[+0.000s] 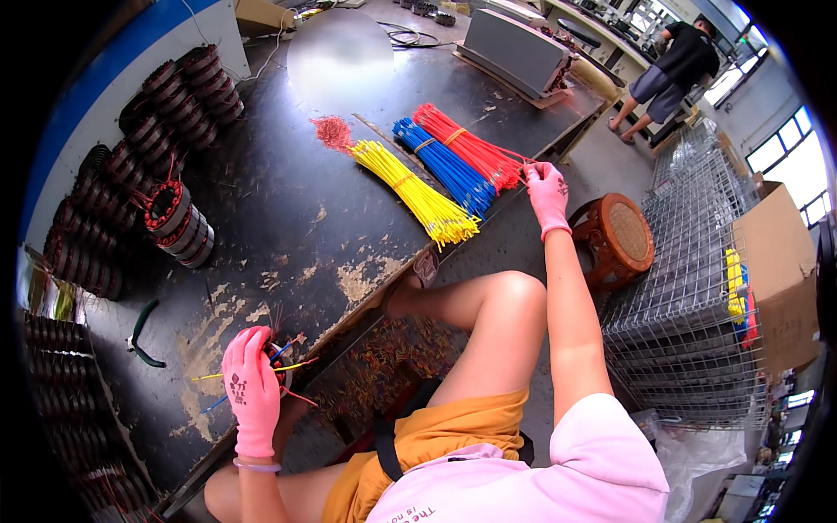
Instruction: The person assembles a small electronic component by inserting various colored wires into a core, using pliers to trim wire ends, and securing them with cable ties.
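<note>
My left hand (251, 388), in a pink glove, is closed around a small wound motor stator (283, 376) at the table's near edge. Yellow, blue and red wires stick out of it, and the glove hides much of its body. Farther right, my right hand (547, 196), gloved the same way, pinches a red wire at the end of the red wire bundle (471, 144). A blue wire bundle (440, 161) and a yellow wire bundle (405, 185) lie alongside, each tied with a band.
Stacked stators (144, 148) line the table's left side, with a single stator (180, 225) in front. A green-handled tool (146, 334) lies nearby. Right of the table are a wooden stool (621, 240) and wire mesh cages (689, 288). A person (680, 70) stands at the back.
</note>
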`<state>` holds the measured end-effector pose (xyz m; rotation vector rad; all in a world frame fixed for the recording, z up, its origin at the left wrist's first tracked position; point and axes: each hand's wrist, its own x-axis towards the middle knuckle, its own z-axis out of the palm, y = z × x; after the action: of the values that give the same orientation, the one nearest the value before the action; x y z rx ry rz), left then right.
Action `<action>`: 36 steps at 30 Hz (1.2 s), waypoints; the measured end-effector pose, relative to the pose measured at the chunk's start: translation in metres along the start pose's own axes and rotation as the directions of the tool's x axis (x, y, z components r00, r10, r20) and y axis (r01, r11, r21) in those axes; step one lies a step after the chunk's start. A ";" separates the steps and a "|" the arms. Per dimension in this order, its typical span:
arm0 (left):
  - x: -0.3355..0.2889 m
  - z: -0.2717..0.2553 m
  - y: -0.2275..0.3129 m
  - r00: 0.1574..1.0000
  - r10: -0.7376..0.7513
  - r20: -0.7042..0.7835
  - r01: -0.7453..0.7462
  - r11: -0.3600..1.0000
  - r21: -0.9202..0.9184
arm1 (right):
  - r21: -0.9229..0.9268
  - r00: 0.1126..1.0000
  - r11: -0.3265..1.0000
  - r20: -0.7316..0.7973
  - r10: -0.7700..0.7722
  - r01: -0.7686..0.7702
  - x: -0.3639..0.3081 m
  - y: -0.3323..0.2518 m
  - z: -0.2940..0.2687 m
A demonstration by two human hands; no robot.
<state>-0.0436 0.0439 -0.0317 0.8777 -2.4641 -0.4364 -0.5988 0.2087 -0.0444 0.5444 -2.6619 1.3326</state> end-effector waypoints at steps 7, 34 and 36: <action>0.000 -0.005 0.003 1.000 -0.024 0.008 0.024 1.000 0.007 | 0.380 0.993 0.925 -0.102 0.057 -0.015 0.011 0.046 0.037; 0.091 -0.030 0.149 0.723 0.648 -0.239 -0.571 0.756 0.320 | 0.812 0.605 0.443 0.144 -0.783 0.379 -0.212 -0.183 -0.063; 0.084 -0.037 0.134 0.783 0.591 -0.194 -0.549 0.803 0.232 | 0.768 0.658 0.466 0.079 -0.749 0.439 -0.186 -0.171 -0.052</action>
<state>-0.1476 0.0831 0.0865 0.1777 -2.3812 0.0990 -0.3663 0.2058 0.0677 1.8631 -1.6599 2.0514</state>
